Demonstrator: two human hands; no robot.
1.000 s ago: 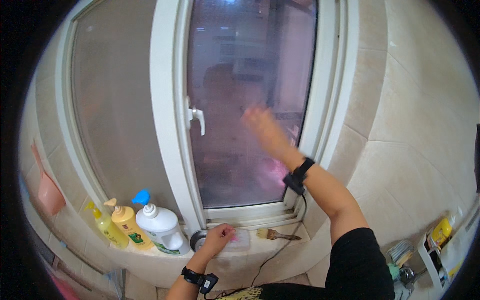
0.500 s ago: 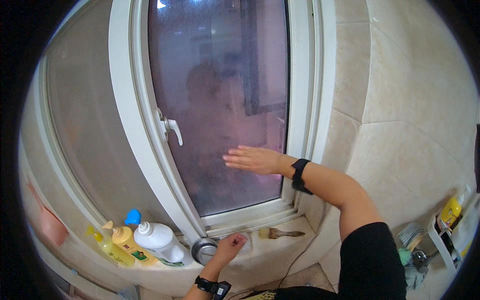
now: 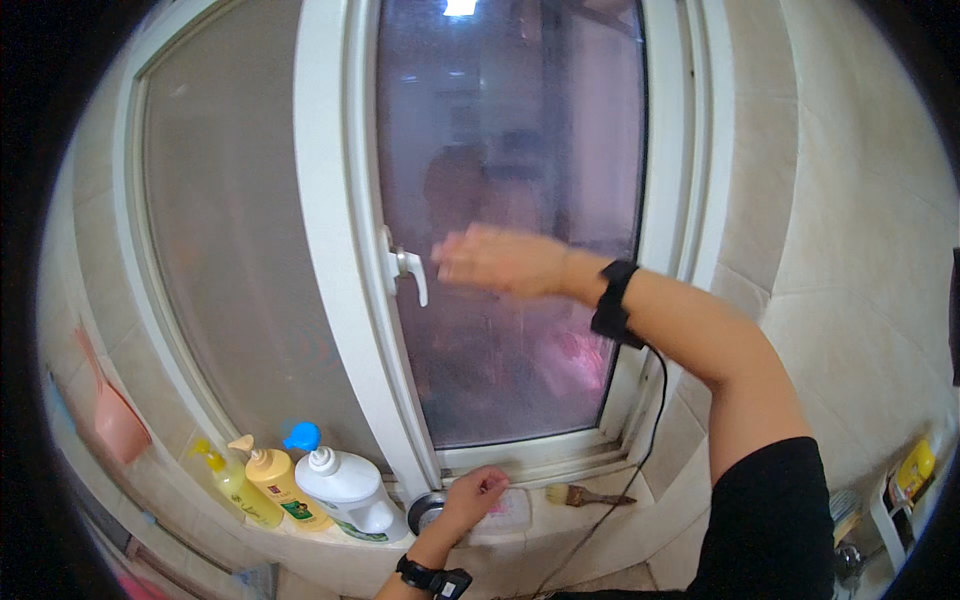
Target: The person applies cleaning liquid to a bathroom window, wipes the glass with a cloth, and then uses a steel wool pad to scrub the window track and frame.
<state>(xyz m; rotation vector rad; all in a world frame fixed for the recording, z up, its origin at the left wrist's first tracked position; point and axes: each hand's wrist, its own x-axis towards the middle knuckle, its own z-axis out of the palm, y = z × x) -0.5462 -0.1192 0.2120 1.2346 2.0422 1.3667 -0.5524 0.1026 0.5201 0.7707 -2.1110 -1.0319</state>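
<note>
My right hand [image 3: 500, 262] is raised in front of the window glass [image 3: 520, 370], fingers stretched out toward the left and slightly blurred by motion. It holds nothing; whether it touches the pane, I cannot tell. The white window handle [image 3: 417, 278] is just left of its fingertips. Low at the sill, my left hand [image 3: 474, 498] has its fingers curled in, and what they hold, if anything, is hidden. Beside it are a metal bowl [image 3: 420, 512], partly covered by the hand, and a flat, clear item [image 3: 515, 510]. A brush [image 3: 590, 497] with a wooden handle lies farther right.
Along the sill's left stand a white bottle with a blue pump [image 3: 350, 490], a yellow pump bottle [image 3: 285, 487] and a yellow-green one [image 3: 240, 488]. A pink scoop [image 3: 120, 425] hangs at far left. A black cable [image 3: 655, 410] trails from my right wristband. A shelf [image 3: 888, 515] holds bottles at right.
The view has shifted, so the window sits farther right. My right hand has moved up and left across the glass, nearer the handle. My left hand stays low by the bowl, covering more of it.
</note>
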